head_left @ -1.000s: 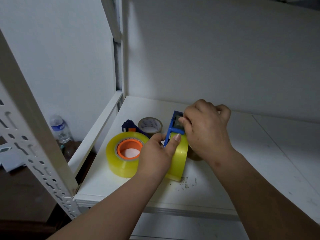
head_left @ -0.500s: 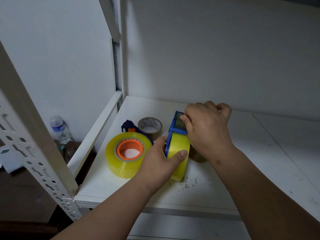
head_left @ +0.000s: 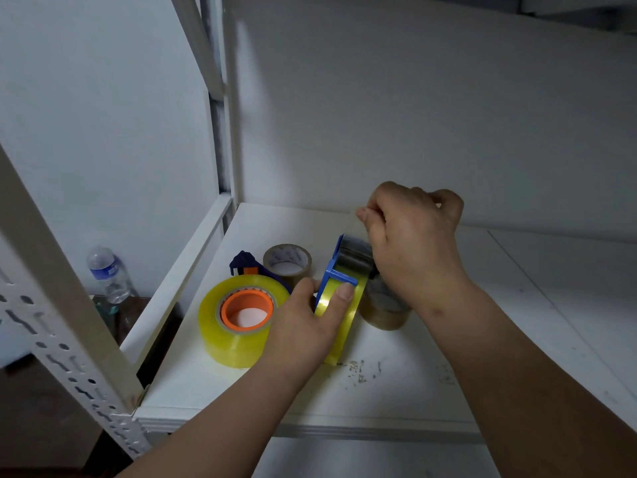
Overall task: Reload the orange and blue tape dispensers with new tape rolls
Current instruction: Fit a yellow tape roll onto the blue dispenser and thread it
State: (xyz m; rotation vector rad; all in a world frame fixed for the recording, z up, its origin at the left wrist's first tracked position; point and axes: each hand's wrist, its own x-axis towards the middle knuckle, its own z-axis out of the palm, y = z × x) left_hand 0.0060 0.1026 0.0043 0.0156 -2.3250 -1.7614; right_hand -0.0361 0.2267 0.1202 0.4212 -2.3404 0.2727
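A blue tape dispenser point(head_left: 339, 267) stands on edge on the white shelf point(head_left: 431, 370) with a yellow tape roll point(head_left: 348, 315) in it. My left hand point(head_left: 310, 326) grips the roll and the dispenser's frame from the left. My right hand point(head_left: 413, 243) pinches the free end of the clear tape, raised above the dispenser's metal blade end. To the left lies the orange dispenser's hub point(head_left: 246, 307) inside a thick yellow roll point(head_left: 238, 326), flat on the shelf.
A brown tape roll point(head_left: 287, 262) and a dark blue part point(head_left: 244, 262) lie behind the yellow roll. Another brown roll point(head_left: 384, 312) sits under my right wrist. A water bottle point(head_left: 108, 274) stands beyond the perforated shelf post point(head_left: 65, 339). Small debris point(head_left: 358, 370) dots the shelf.
My right hand has lifted up and back from the dispenser's blade end, drawing the tape end upward. My left hand keeps its grip on the roll.
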